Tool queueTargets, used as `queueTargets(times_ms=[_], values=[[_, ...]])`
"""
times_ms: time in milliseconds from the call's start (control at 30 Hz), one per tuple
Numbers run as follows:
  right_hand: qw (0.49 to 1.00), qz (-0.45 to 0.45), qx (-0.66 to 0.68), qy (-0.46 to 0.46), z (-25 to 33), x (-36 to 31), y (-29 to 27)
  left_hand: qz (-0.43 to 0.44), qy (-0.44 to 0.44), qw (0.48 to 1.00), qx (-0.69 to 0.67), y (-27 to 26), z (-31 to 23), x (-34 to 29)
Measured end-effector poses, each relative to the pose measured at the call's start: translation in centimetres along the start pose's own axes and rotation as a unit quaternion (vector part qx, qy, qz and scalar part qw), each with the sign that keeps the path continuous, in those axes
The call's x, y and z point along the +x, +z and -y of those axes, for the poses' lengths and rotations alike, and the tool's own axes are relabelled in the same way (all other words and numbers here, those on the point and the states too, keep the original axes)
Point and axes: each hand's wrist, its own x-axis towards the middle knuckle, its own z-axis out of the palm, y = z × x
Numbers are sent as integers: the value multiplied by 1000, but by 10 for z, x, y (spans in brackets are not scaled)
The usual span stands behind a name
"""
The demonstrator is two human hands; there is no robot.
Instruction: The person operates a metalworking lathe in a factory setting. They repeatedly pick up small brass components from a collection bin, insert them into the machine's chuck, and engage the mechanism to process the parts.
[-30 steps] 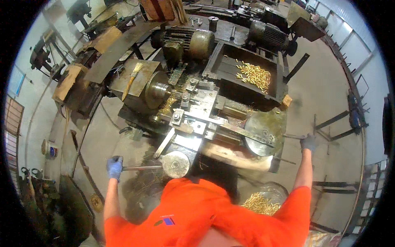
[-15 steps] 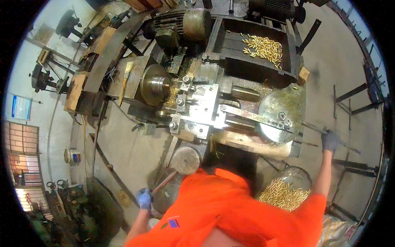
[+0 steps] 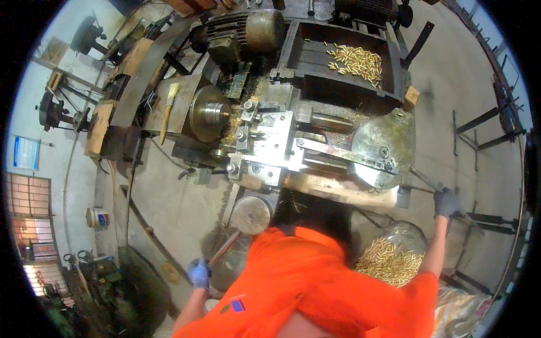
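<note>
My left hand [image 3: 199, 274], in a bluish glove, is closed round the end of a reddish lever [image 3: 226, 248] beside a round metal disc [image 3: 251, 215]. Off to the right, my gloved right hand [image 3: 446, 203] grips a long metal lever [image 3: 424, 179] that slants out from beside a large round plate [image 3: 378, 155]. A flat link bar [image 3: 344, 154] joins that plate to a bolted tool slide [image 3: 269, 147]. Left of the slide is the lathe spindle [image 3: 214, 112], with a small coppery tip at its centre. Both hands are apart from the spindle.
A dark metal tray [image 3: 315, 59] at the back holds a heap of small brass pieces [image 3: 358, 63]. Near my right arm stands a basin [image 3: 408, 232] with many more. A brush [image 3: 168, 115] lies on the spindle housing, and an electric motor [image 3: 245, 34] sits behind.
My right hand has pulled its lever nearer to me, so the lever slants more steeply. My left hand keeps its grip in about the same place. The whole view has shifted slightly.
</note>
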Motion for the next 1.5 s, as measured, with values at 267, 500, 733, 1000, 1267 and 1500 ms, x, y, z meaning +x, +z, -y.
queueTargets(times_ms=[267,500,733,1000,1267,1500], values=[[996,44,58,44,7,-52,-27,187,106,930,297,-12,-11,48],[989,55,114,75,-2,-99,-15,218,484,824,197,79,-221,-32],[986,86,119,76,2,-109,-23,154,739,594,277,166,-278,-78],[981,94,124,116,4,-111,-22,136,770,614,104,162,-284,-66],[981,81,147,94,11,-117,-41,54,804,564,181,165,-305,-56],[987,31,147,58,-35,-131,-22,84,810,465,347,134,-309,-19]])
